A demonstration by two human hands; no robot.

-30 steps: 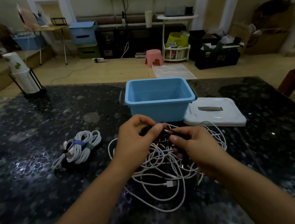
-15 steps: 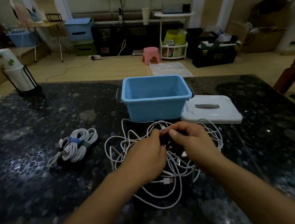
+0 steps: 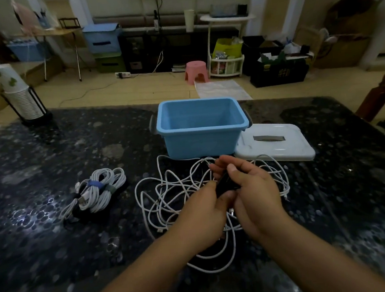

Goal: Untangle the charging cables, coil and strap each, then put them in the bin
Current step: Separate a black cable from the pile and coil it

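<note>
A loose tangle of white charging cables (image 3: 167, 194) lies on the dark table in front of the open blue bin (image 3: 201, 142). My left hand (image 3: 204, 216) and my right hand (image 3: 253, 194) meet over the tangle's right half. Both pinch a small black piece (image 3: 224, 184) among the cables; what it is cannot be told. To the left lie coiled white cables (image 3: 98, 192) bound with a blue strap and a grey-green strap. The bin looks empty.
The bin's white lid (image 3: 276, 143) lies flat to the right of the bin. A stack of paper cups in a black holder (image 3: 22, 97) stands at the table's far left corner. A dark wooden post (image 3: 376, 99) rises past the far right edge.
Both hands have come down and toward me from in front of the bin onto the tangle. The left hand has slid lower, under the right hand's fingers.
</note>
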